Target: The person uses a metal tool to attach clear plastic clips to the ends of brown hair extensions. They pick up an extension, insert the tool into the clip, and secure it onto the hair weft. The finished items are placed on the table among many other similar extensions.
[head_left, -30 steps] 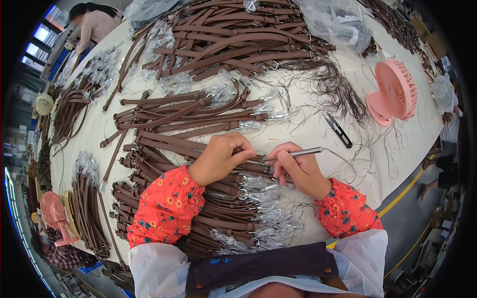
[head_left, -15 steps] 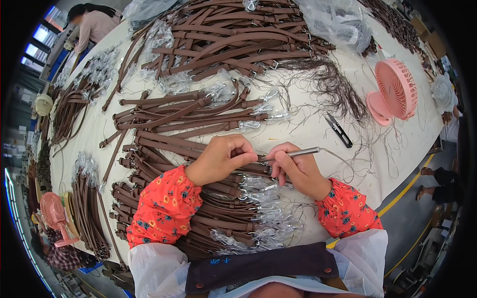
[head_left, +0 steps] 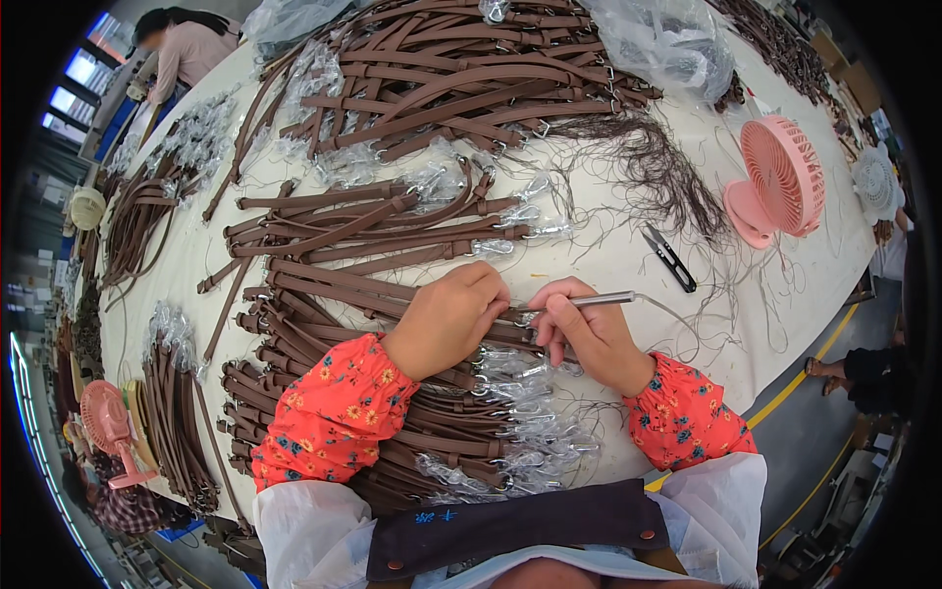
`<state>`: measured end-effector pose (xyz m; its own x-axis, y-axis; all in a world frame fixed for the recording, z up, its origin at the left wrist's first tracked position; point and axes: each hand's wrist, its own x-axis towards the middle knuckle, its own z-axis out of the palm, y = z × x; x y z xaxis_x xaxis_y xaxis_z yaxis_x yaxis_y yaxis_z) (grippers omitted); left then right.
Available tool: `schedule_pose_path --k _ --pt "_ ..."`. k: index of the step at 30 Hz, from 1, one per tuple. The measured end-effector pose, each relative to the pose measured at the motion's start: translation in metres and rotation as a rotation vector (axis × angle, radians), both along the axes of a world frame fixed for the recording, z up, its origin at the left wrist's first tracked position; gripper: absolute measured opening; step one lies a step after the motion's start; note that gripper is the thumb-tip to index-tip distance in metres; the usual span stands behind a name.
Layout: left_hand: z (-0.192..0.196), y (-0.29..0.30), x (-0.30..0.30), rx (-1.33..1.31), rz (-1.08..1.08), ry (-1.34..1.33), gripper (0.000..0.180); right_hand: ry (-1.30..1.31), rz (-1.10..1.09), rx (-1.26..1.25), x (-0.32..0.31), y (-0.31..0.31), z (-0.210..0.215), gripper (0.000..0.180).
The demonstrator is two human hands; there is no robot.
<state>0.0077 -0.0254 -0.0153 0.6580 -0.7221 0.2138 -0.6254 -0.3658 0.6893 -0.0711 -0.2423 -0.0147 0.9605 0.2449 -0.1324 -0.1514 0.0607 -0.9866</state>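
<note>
From the head view, my left hand [head_left: 446, 319] lies curled over the end of a brown leather strap [head_left: 324, 285], fingers pressed down on it where the metal clasp wrapped in clear film [head_left: 510, 358] sits; that grip is closed on the strap end, though the fingertips themselves are tucked under and I cannot see exactly how they pinch. My right hand [head_left: 589, 334] holds a slim metal tool [head_left: 589, 299] like a pen, fingers clamped together around its shaft, its tip pointing left toward my left hand. The two hands almost touch, with the strap's hardware between them.

The strap runs long-ways from my left hand out to the left and slightly away from me, on top of a thick stack of like straps [head_left: 392, 422] at the near edge of the table [head_left: 628, 245]. So the working spot is just left of the tool tip, and my left hand is the nearer one to it. The tool's axis lies almost level across my view, roughly in line with the strap.

Farther out on the table lie more bundles of brown straps [head_left: 442, 88], a tangle of dark thread trimmings [head_left: 657, 167], small black snips [head_left: 670, 258] and a pink desk fan [head_left: 775, 182]. Another person [head_left: 186, 44] stands at the far left corner.
</note>
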Motion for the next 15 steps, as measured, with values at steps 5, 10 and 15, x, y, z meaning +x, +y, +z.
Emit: schedule_pose_path --k 5,10,15 --pt "0.002 0.001 0.001 0.012 -0.023 0.024 0.010 -0.014 0.002 -0.011 0.000 0.000 -0.001 0.029" --pt "0.010 0.006 0.002 0.048 -0.071 0.141 0.011 0.015 -0.014 0.017 0.000 0.001 -0.001 0.029" --pt "0.019 0.020 0.005 0.156 -0.048 0.031 0.009 -0.116 -0.020 -0.001 -0.002 -0.001 -0.004 0.026"
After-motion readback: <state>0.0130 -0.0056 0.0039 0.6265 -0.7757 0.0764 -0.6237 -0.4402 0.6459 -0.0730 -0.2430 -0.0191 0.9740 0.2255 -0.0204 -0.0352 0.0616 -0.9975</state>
